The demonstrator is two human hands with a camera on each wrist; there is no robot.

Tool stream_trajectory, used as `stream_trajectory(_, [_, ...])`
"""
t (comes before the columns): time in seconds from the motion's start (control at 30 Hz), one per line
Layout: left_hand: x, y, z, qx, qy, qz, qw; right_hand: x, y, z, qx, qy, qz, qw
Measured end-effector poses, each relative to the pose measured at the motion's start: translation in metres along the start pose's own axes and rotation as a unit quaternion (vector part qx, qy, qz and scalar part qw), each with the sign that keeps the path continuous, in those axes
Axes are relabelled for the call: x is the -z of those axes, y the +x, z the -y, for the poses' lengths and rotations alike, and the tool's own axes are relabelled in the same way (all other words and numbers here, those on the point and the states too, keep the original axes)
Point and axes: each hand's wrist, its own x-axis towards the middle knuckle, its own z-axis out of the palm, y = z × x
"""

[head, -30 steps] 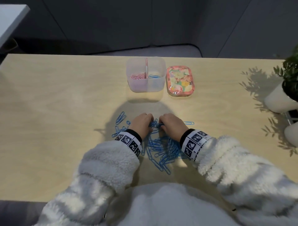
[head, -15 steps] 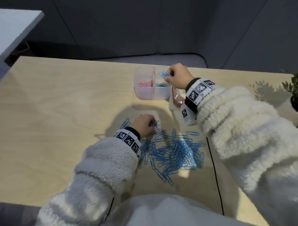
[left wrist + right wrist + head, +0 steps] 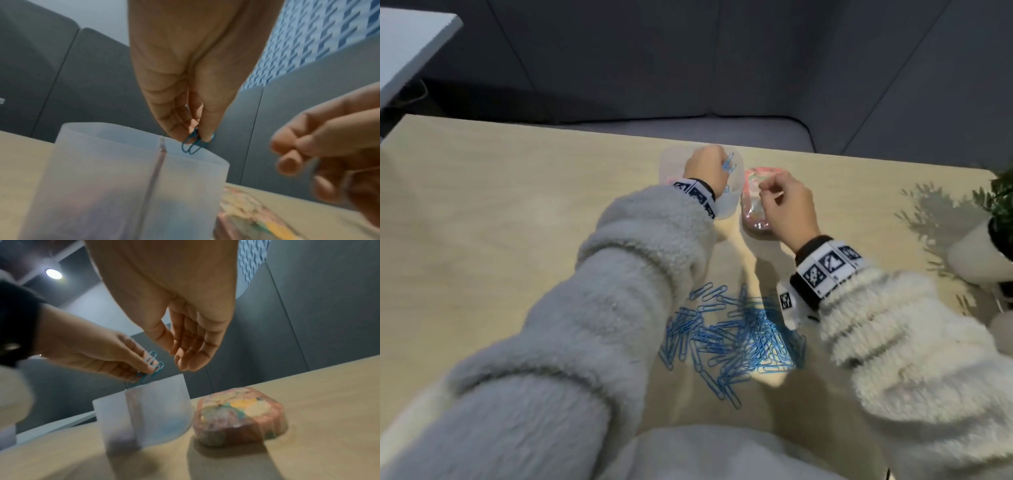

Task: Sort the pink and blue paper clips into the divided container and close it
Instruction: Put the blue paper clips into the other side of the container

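Observation:
My left hand (image 3: pixel 722 164) pinches a few blue paper clips (image 3: pixel 489 164) right above the clear divided container (image 3: pixel 732 205). In the left wrist view the blue clips (image 3: pixel 192 144) hang from my fingertips (image 3: pixel 206 135) over the right compartment of the container (image 3: pixel 123 178); the left compartment shows a faint pink tint. My right hand (image 3: pixel 180 360) hovers empty with loosely bent fingers, above the floral lid (image 3: pixel 240 413) that lies beside the container (image 3: pixel 144 410). A pile of blue clips (image 3: pixel 732 329) lies on the table between my forearms.
A potted plant in a white pot (image 3: pixel 976 253) stands at the table's right edge. The corner of a white table (image 3: pixel 410 44) shows at top left. A grey sofa (image 3: pixel 688 126) runs behind the far table edge.
My left hand rose from the pile with blue clips and moved to the container. My right hand left the container empty and drew back over the lid.

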Motion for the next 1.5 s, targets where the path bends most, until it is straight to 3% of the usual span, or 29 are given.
stream_trajectory(0.2, [-0.001,0.005,0.012,-0.024,0.004,0.023,0.999,-0.02,-0.026,-0.022,-0.003,-0.016,0.11,0.994])
stream_trajectory(0.3, [0.014,-0.026,0.034,-0.063,-0.05,0.008,0.997,-0.032,-0.033,-0.024,-0.008,-0.043,0.169,0.985])
stream_trajectory(0.37, [0.022,-0.059,0.063,-0.064,-0.023,0.008,0.998,-0.041,-0.039,-0.022,0.0,-0.068,0.211,0.975])
stream_trajectory(0.5, [0.03,-0.119,0.132,0.048,0.094,0.146,0.984,-0.066,-0.046,-0.005,0.038,-0.115,0.264,0.957])
stream_trajectory(0.63, [0.03,-0.162,0.167,0.126,0.086,0.184,0.971,-0.104,-0.058,0.025,0.168,-0.177,0.343,0.907])
stream_trajectory(0.7, [0.026,-0.179,0.17,0.13,0.077,0.168,0.974,-0.122,-0.066,0.037,0.246,-0.206,0.373,0.87])
stream_trajectory(0.87, [0.005,-0.196,0.156,0.103,0.056,0.113,0.987,-0.138,-0.085,0.037,0.322,-0.278,0.412,0.805])
stream_trajectory(1.0, [-0.008,-0.197,0.14,0.073,0.021,0.101,0.992,-0.116,-0.095,0.017,0.318,-0.285,0.383,0.819])
stream_trajectory(1.17, [-0.019,-0.194,0.123,0.033,0.064,0.121,0.99,-0.094,-0.104,0.005,0.276,-0.305,0.384,0.827])
stream_trajectory(1.33, [-0.025,-0.187,0.111,-0.005,0.132,0.148,0.98,-0.089,-0.11,0.005,0.182,-0.247,0.351,0.885])
stream_trajectory(1.5, [-0.027,-0.18,0.107,-0.037,0.178,0.169,0.969,-0.079,-0.102,-0.006,0.129,-0.223,0.36,0.897])
